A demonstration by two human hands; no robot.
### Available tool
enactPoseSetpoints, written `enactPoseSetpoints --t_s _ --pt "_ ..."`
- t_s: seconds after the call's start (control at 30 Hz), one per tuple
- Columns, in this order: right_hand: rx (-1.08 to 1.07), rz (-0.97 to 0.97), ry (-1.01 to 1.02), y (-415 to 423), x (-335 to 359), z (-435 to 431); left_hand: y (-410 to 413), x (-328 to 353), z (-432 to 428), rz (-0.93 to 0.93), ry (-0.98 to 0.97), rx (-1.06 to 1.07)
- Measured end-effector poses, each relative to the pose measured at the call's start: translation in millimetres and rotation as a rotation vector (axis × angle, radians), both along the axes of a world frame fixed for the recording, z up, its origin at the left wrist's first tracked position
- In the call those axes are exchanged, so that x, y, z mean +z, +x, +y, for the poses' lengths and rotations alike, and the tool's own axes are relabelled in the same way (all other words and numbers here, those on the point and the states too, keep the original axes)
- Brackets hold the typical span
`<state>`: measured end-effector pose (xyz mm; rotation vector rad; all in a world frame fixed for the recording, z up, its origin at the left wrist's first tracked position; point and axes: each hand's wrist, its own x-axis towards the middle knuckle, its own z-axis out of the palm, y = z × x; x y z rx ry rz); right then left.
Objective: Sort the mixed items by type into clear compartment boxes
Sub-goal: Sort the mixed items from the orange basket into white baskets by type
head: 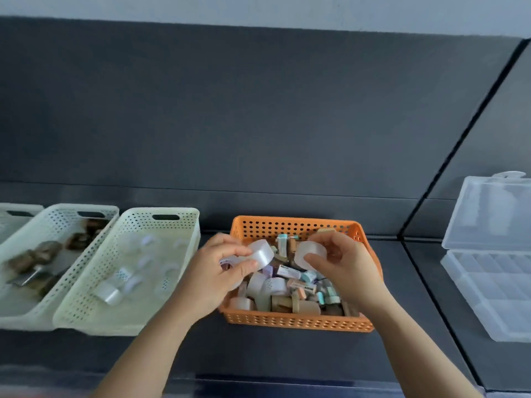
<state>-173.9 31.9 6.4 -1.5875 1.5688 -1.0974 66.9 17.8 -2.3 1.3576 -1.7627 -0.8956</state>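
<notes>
Two hands over the orange basket [298, 323], which sits mid-counter and is full of mixed small items [287, 291]: rolls, pastel tubes, brownish pieces. Left hand [218, 271] grips a clear tape roll [260, 254], fingers curled over the top and thumb underneath, above the basket's far-left corner. Something pale also shows under that thumb, can't tell what. Right hand [344, 268] pinches a second tape roll [309, 254] between thumb and curled fingers, above the far middle of the basket. The two rolls are near each other, not touching. Left of the orange basket, just beside it: cream basket [161, 209] holding several clear rolls [110, 294], blurred. Touching its left side: white basket [57, 208] with brown items [34, 257], too blurred to identify. Edge of another basket [17, 206] at far left. Well to the right, on the adjoining counter [431, 311]: clear compartment box [488, 297], lid [488, 208] open and standing up on the far side.
</notes>
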Motion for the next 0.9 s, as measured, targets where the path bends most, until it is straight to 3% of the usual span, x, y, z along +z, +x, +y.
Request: enactPoseSetpoints --t_s 0.1,0.23,0.4,0.67,0.8,0.9 --pt "0.12 -0.057 -0.002 55 2 -15 58 3 6 -0.019 -0.037 0.151" --pt "0.227 -0.03 0.004 129 -2 -35 130 -3 10 -0.208 -0.024 0.241" --pt "0.211 0.097 -0.016 196 -17 -57 185 -22 -2 -0.305 0.059 0.208" --pt "0.188 0.482 0.018 236 -44 -80 202 -45 -23 -0.523 0.179 -0.001" --pt "0.208 0.683 0.008 244 -55 -84 210 -46 -30 -0.343 0.178 0.034" --pt "0.209 0.68 0.007 243 -58 -82 210 -43 -41 -0.271 0.164 0.063"
